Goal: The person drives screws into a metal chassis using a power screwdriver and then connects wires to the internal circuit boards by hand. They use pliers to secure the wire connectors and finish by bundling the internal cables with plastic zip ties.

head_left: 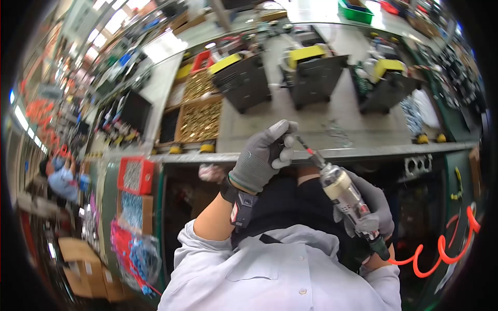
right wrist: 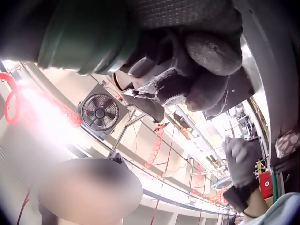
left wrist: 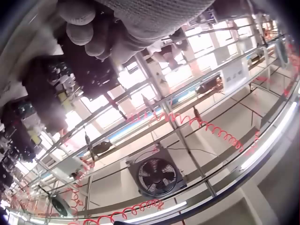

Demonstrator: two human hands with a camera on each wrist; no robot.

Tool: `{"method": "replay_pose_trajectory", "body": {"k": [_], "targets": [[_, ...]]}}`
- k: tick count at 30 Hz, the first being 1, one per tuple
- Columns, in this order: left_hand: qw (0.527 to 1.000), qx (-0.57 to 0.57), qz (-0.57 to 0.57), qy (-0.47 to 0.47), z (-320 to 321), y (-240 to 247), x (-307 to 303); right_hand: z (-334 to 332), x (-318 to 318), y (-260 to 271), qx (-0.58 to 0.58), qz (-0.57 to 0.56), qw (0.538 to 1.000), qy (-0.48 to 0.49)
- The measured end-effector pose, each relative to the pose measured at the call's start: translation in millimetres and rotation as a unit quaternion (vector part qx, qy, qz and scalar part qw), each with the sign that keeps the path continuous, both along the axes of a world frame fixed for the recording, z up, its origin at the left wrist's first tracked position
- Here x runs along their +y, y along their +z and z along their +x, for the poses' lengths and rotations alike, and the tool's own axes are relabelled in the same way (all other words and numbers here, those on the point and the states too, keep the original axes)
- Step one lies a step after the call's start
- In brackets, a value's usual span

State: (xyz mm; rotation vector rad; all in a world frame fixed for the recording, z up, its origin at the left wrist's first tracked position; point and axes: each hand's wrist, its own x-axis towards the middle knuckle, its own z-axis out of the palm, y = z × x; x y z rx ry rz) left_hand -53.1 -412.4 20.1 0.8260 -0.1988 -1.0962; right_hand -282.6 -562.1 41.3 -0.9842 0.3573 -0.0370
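Note:
A grey-gloved left hand [head_left: 262, 155] is raised at the bench's front edge, its fingers curled; whether a small thing lies inside them cannot be seen. In the left wrist view its curled fingers [left wrist: 86, 35] show at the top. The gloved right hand [head_left: 371, 205] grips a silver and green pneumatic screwdriver [head_left: 340, 189]. The tool's thin bit points up and left, ending a little right of the left fingertips, apart from them. A red coiled hose [head_left: 441, 254] runs near the tool's rear end. The right wrist view shows the right fingers [right wrist: 213, 54] curled round the tool.
On the bench [head_left: 244, 129] stand three dark fixtures [head_left: 241, 83] with yellow tops. To their left are bins of brass-coloured parts [head_left: 199, 120]. A red bin [head_left: 136, 175] and bagged parts [head_left: 137, 254] sit further left. Another person [head_left: 63, 179] works at far left.

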Motion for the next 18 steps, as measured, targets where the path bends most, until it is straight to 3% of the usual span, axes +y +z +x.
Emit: {"method": "replay_pose_trajectory", "body": {"k": [5, 12, 14, 18], "targets": [[0.988, 0.034, -0.079, -0.125, -22, 7, -47, -22, -16, 2, -0.008, -0.019, 0.999, -0.041], [0.99, 0.029, -0.076, -0.117, -42, 11, -84, -49, -33, -1, -0.044, 0.025, 0.997, -0.055], [0.989, -0.124, -0.006, -0.078, -51, 23, -94, -54, -41, 3, -0.042, 0.003, 0.998, -0.054], [0.973, -0.217, 0.072, -0.029, -71, 27, -127, -68, -56, -4, -0.041, -0.001, 0.995, -0.092]]}}
